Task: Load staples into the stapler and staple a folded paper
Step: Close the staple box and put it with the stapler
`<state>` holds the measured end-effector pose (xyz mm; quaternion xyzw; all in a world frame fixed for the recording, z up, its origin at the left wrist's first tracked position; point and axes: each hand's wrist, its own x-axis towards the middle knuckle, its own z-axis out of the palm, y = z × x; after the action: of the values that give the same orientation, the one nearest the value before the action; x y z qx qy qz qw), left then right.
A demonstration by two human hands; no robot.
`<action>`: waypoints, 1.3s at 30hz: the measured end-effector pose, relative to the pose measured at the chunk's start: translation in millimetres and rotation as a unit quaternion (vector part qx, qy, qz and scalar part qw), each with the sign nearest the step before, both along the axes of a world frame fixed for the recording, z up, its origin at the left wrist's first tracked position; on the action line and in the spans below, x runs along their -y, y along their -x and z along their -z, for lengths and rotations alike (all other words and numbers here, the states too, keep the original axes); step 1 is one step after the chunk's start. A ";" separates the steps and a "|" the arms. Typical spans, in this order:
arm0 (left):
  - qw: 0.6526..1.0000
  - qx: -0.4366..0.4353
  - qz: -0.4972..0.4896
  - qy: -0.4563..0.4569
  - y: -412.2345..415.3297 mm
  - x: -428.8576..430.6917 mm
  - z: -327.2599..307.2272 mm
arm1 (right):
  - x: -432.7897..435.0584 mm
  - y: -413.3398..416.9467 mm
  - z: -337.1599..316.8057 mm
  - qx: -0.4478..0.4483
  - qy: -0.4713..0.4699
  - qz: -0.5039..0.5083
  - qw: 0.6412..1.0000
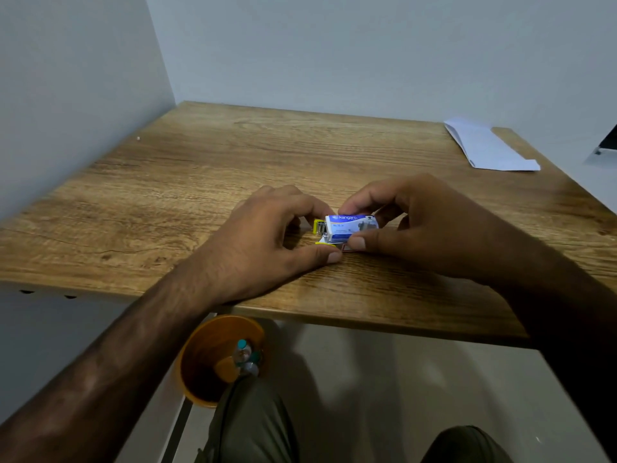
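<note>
Nearest to the camera are the person's knees in dark olive trousers [253, 426], and just beside the left knee, under the table edge, an orange bin [213, 355] stands on the floor with some small bottles inside.

Above the bin, the wooden table [200, 168] carries the work. The landmark is the staple box [350, 226], a small blue and white box with the word "kangaro" on it, which is near the front edge of the table, about in the middle.

The right hand [420, 228] pinches the staple box: the thumb presses on its near side and the bent fingers close on its far side and top. The left hand [267, 235], just left of the box, is curled too, with the thumb lying flat on the table in front of the box and the index finger reaching to the box's left end. Between the left fingers and the box, touching the left end of the box, a yellow stapler [319, 227] shows only partly, with some metal visible; I cannot tell if it is open. Whether the left hand really grips it is also not clear.

Far behind and to the right of the box, near the back right corner of the table, lies the folded paper [490, 148], white, well apart from both hands.
</note>
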<state>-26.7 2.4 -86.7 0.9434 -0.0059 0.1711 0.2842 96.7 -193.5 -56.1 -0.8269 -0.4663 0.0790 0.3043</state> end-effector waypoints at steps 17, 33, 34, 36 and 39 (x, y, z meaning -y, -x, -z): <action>1.000 -0.012 -0.012 -0.019 3.3 5.5 -5.2 | 15.0 1.5 12.5 -0.015 -0.005 0.016 1.000; 0.999 -0.020 -0.028 -0.022 3.6 12.4 -6.9 | 16.5 5.3 13.1 -0.003 -0.028 0.034 0.999; 0.999 -0.022 -0.026 -0.024 3.5 12.5 -7.0 | 17.2 5.4 12.4 -0.005 -0.027 0.035 0.999; 0.999 -0.020 -0.020 -0.018 4.4 11.7 -6.8 | 19.9 6.6 10.8 -0.005 -0.028 0.031 0.999; 1.000 0.001 -0.011 0.017 9.2 10.0 -7.4 | 26.9 8.0 7.1 -0.024 -0.046 0.029 0.998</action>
<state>-35.8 -7.6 -79.2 0.9382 0.0067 0.1752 0.2983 88.7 -220.4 -63.2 -0.8232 -0.4377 0.0683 0.3550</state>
